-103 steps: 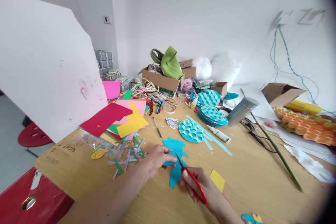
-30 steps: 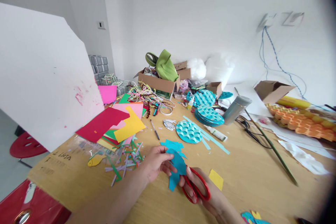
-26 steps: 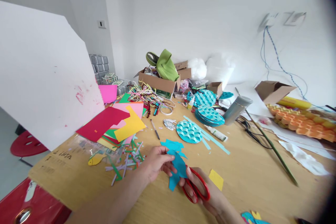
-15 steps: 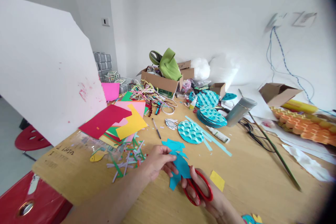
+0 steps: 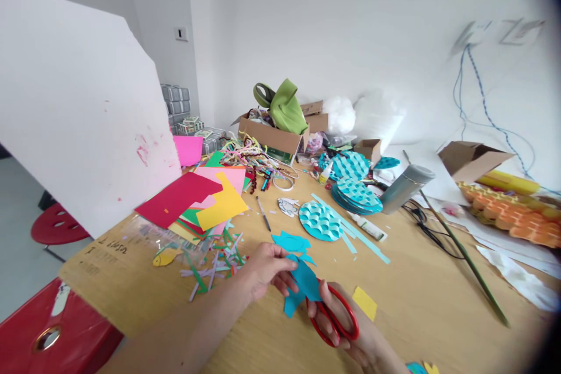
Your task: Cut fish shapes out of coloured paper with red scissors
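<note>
Well, taking the blue piece (image 5: 308,281) as the clock's centre, we go left to right. Between 9 and 10 o'clock, a clear plastic packet (image 5: 142,234) lies flat, part under the coloured sheets (image 5: 175,198); we cannot make out its contents. Towards 11 to 12, near the wall, an open cardboard box (image 5: 274,139) stands on the worktop (image 5: 245,327), a green cloth bag (image 5: 286,108) slumped out over its rim beside a mixed jumble we cannot sort by eye.

At 9 o'clock, our left hand (image 5: 286,269) has thumb and fingertips closed together on the blue piece, holding it above the worktop, with more blue paper (image 5: 293,302) underneath. On its 4 o'clock side, our right hand (image 5: 331,315) is wrapped around the red scissors (image 5: 348,330), fingers through the handles, which are spread; the blades are mostly hidden by the blue piece.

Near 1 o'clock sit a stack of turquoise discs (image 5: 357,196) and, behind it, a small open carton (image 5: 369,149), whose inside we cannot see well. Between 1 and 2, a white glue bottle (image 5: 368,226) lies on its side, and beyond it a grey flask (image 5: 405,190) looks capped. At 2 o'clock, a larger carton (image 5: 471,160) gapes with its flaps open, its contents hidden; just beside it runs a bumpy orange tray (image 5: 517,213).
</note>
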`<act>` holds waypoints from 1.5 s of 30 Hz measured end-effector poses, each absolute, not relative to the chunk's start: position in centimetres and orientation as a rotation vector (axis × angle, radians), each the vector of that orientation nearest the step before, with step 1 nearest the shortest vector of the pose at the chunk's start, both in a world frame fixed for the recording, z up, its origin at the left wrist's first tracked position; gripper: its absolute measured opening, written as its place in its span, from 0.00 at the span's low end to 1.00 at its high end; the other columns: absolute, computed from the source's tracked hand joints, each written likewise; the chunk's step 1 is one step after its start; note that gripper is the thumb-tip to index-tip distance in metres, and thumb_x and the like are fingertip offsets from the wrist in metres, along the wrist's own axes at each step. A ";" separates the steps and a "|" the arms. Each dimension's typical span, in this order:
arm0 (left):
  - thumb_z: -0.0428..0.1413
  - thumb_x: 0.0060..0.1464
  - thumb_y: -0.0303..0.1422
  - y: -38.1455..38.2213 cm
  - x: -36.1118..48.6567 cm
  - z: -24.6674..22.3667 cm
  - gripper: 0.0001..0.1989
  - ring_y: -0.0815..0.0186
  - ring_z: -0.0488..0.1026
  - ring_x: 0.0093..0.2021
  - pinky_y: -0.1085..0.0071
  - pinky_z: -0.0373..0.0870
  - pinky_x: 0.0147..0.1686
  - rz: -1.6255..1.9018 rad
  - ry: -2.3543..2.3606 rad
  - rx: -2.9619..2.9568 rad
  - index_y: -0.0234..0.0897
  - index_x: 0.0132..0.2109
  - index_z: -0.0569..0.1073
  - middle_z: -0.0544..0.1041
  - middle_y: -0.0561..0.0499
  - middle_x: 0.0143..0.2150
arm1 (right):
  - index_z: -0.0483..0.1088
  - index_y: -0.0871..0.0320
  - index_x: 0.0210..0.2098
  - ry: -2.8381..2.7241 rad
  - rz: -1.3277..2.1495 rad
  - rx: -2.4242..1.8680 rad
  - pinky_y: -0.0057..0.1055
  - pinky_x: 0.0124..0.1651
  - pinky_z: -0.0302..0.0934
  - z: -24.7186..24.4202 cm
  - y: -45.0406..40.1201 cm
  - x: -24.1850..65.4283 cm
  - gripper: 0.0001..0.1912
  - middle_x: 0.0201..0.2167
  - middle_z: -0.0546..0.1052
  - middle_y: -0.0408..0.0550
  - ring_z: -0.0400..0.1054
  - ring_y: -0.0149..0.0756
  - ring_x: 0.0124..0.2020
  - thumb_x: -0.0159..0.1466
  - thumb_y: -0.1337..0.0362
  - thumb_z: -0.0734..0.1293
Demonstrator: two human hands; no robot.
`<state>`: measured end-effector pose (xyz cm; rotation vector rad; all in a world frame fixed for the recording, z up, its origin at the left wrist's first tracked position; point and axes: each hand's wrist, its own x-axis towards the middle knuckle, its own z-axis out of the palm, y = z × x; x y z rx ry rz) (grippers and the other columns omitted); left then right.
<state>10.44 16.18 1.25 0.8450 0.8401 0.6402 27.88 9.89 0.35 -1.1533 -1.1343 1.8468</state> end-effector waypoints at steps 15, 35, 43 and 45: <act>0.61 0.34 0.38 16.1 10.3 1.4 0.16 0.69 0.71 0.18 0.77 0.58 0.16 0.597 0.862 0.868 0.32 0.30 0.69 0.73 0.52 0.21 | 0.68 0.63 0.25 -1.387 1.789 -1.121 0.21 0.13 0.40 0.2 10.0 28.0 0.30 0.07 0.63 0.37 0.48 0.21 0.08 0.47 0.39 0.69; 0.62 0.33 0.37 16.1 10.2 1.4 0.17 0.68 0.71 0.18 0.77 0.58 0.16 0.570 0.863 0.837 0.32 0.31 0.69 0.74 0.51 0.22 | 0.66 0.61 0.27 -1.475 1.763 -1.181 0.21 0.14 0.40 0.6 10.1 27.8 0.24 0.08 0.62 0.36 0.48 0.21 0.10 0.50 0.45 0.69; 0.63 0.32 0.40 16.2 10.3 1.1 0.21 0.68 0.71 0.18 0.76 0.58 0.16 0.579 0.850 0.815 0.32 0.32 0.69 0.75 0.50 0.24 | 0.66 0.61 0.25 -1.458 1.743 -1.224 0.20 0.14 0.39 0.8 10.0 27.7 0.25 0.08 0.62 0.36 0.49 0.21 0.10 0.49 0.43 0.70; 0.64 0.31 0.40 16.2 10.3 1.1 0.21 0.68 0.70 0.18 0.77 0.57 0.16 0.574 0.846 0.814 0.32 0.32 0.68 0.75 0.51 0.23 | 0.67 0.61 0.26 -1.453 1.751 -1.230 0.20 0.14 0.40 0.9 10.0 27.7 0.25 0.08 0.62 0.35 0.49 0.21 0.10 0.48 0.44 0.70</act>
